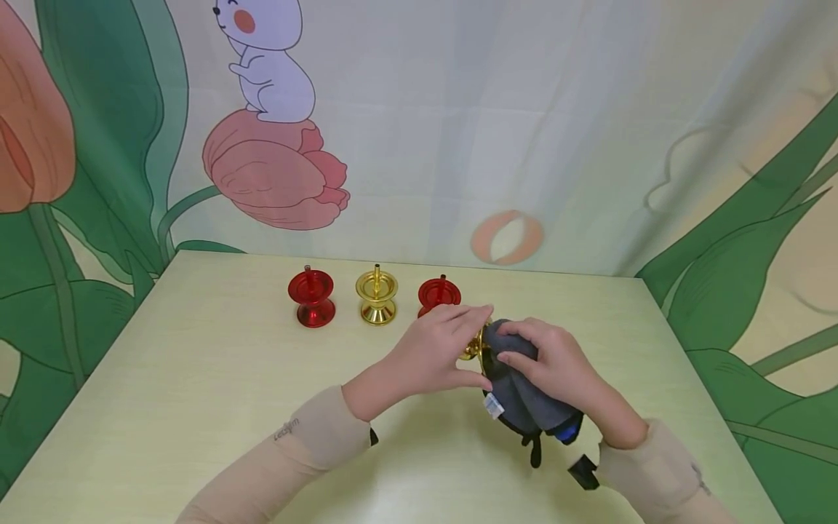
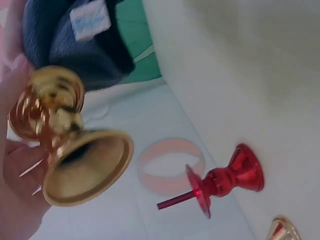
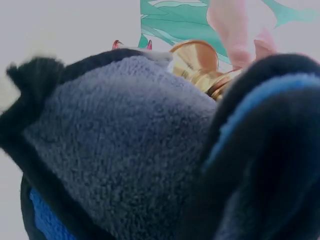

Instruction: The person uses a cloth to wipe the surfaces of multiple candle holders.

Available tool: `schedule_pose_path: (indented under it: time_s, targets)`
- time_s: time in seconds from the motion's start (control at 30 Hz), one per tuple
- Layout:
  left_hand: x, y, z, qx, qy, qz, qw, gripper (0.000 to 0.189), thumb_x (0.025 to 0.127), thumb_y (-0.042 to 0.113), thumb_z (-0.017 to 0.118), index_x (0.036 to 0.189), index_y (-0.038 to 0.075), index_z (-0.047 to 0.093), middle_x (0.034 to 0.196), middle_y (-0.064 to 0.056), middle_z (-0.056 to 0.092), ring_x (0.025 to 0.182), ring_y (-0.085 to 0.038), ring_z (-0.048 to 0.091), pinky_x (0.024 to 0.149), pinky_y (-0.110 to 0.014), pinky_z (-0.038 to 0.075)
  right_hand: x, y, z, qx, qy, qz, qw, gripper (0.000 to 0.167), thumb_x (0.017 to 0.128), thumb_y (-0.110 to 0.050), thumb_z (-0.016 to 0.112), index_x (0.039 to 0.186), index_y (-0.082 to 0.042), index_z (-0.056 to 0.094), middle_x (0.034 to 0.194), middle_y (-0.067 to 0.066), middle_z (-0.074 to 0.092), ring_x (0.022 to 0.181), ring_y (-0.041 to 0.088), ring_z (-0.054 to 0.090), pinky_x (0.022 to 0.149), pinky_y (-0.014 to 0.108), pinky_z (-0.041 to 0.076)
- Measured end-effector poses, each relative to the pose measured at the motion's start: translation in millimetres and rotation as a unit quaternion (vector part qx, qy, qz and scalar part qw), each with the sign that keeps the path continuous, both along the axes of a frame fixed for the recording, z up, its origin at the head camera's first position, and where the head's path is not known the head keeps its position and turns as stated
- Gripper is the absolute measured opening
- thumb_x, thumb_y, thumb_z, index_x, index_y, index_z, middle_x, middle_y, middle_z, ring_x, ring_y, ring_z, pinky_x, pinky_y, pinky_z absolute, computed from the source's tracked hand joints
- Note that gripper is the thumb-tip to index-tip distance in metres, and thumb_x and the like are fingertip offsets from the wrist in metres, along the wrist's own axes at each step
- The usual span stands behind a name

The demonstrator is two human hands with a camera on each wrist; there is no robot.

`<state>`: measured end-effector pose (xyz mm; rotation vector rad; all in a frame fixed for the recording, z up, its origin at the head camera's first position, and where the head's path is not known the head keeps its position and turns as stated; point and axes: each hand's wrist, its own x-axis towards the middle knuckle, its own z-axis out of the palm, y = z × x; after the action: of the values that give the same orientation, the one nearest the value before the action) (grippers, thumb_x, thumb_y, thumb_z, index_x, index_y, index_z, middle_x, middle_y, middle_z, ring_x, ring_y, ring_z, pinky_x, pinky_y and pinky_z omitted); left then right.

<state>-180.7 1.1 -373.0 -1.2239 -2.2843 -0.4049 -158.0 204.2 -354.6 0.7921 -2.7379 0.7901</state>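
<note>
My left hand holds a gold candle holder tipped on its side, its hollow base toward the left wrist camera. In the head view the hand hides most of this gold holder. My right hand grips a folded grey towel with black edging, a blue underside and a white tag. The towel lies against the holder's dish end. In the right wrist view, the towel fills most of the picture, with part of the gold holder behind it.
Along the back of the pale table stand a red candle holder, a gold one and another red one, partly behind my left hand. A printed curtain hangs behind the table.
</note>
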Motion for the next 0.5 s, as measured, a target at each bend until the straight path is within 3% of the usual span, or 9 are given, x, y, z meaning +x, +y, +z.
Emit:
schedule_pose_path:
  time_s: [0.07, 0.13, 0.2, 0.23, 0.3, 0.37, 0.43, 0.5]
  targets:
    - [-2.3, -1.6, 6.5, -0.026, -0.077, -0.003, 0.9966, 0.092, 0.063, 0.062, 0.065, 0.13, 0.005, 0.041, 0.122, -0.003, 0.055, 0.109, -0.015, 0.052, 0.093, -0.027, 0.042, 1.0, -0.4, -0.4, 0.002, 0.019, 0.013, 0.9997, 0.027, 0.074, -0.014, 0.07, 0.099, -0.007, 0.063, 0.088, 0.004, 0.063, 0.075, 0.012, 0.057, 0.061, 0.024, 0.046]
    - [-3.8, -2.6, 12.1, -0.048, -0.148, -0.001, 0.9879, 0.092, 0.063, 0.061, 0.066, 0.132, 0.006, 0.039, 0.124, -0.003, 0.053, 0.11, -0.014, 0.051, 0.091, -0.027, 0.043, 1.6, -1.5, -0.7, -0.003, 0.03, 0.027, 0.9992, 0.026, 0.074, -0.014, 0.07, 0.098, -0.008, 0.063, 0.086, 0.003, 0.062, 0.073, 0.01, 0.055, 0.059, 0.022, 0.045]
    - [-4.4, -2.8, 14.3, -0.052, -0.183, 0.001, 0.9817, 0.091, 0.063, 0.059, 0.067, 0.132, 0.007, 0.039, 0.127, -0.003, 0.052, 0.113, -0.014, 0.05, 0.091, -0.026, 0.044, 1.8, -3.2, -0.9, -0.009, 0.031, 0.033, 0.9989, 0.027, 0.074, -0.014, 0.07, 0.098, -0.008, 0.063, 0.086, 0.003, 0.062, 0.073, 0.01, 0.056, 0.059, 0.022, 0.045]
    - [-4.3, -2.8, 14.0, -0.048, -0.179, -0.001, 0.9827, 0.09, 0.062, 0.057, 0.069, 0.131, 0.007, 0.04, 0.126, -0.002, 0.052, 0.112, -0.014, 0.05, 0.09, -0.026, 0.044, 1.4, -3.8, -1.0, -0.013, 0.028, 0.031, 0.9991, 0.027, 0.074, -0.014, 0.07, 0.098, -0.007, 0.063, 0.087, 0.003, 0.063, 0.074, 0.011, 0.056, 0.06, 0.023, 0.046]
    - [-3.6, -2.6, 11.0, -0.037, -0.122, -0.004, 0.9918, 0.087, 0.062, 0.055, 0.07, 0.128, 0.005, 0.044, 0.125, -0.003, 0.053, 0.113, -0.015, 0.05, 0.094, -0.027, 0.042, 0.1, -5.0, -0.7, -0.025, 0.006, 0.019, 0.9995, 0.027, 0.075, -0.015, 0.069, 0.1, -0.007, 0.062, 0.091, 0.005, 0.064, 0.079, 0.013, 0.059, 0.064, 0.026, 0.048]
    - [-3.2, -2.0, 5.1, -0.024, -0.028, -0.002, 0.9993, 0.084, 0.061, 0.055, 0.071, 0.125, 0.005, 0.047, 0.122, -0.004, 0.055, 0.112, -0.016, 0.05, 0.096, -0.027, 0.04, -2.2, -5.7, -1.1, -0.039, -0.023, 0.004, 0.999, 0.028, 0.076, -0.015, 0.068, 0.102, -0.007, 0.062, 0.096, 0.006, 0.064, 0.084, 0.016, 0.06, 0.069, 0.029, 0.049]
    - [-2.8, -1.4, -0.9, -0.009, 0.06, 0.006, 0.9982, 0.081, 0.062, 0.053, 0.072, 0.122, 0.004, 0.049, 0.119, -0.005, 0.057, 0.111, -0.016, 0.051, 0.097, -0.028, 0.04, -4.7, -6.1, -1.7, -0.057, -0.054, -0.009, 0.9969, 0.028, 0.078, -0.015, 0.067, 0.104, -0.007, 0.061, 0.1, 0.008, 0.064, 0.088, 0.017, 0.061, 0.073, 0.031, 0.05]
    - [-2.8, -1.1, -5.6, -0.001, 0.107, 0.011, 0.9942, 0.081, 0.062, 0.053, 0.072, 0.122, 0.004, 0.05, 0.119, -0.006, 0.058, 0.111, -0.017, 0.051, 0.097, -0.029, 0.04, -7.0, -6.1, -3.3, -0.07, -0.078, -0.016, 0.9943, 0.028, 0.079, -0.016, 0.066, 0.105, -0.007, 0.061, 0.102, 0.008, 0.064, 0.09, 0.017, 0.061, 0.075, 0.032, 0.049]
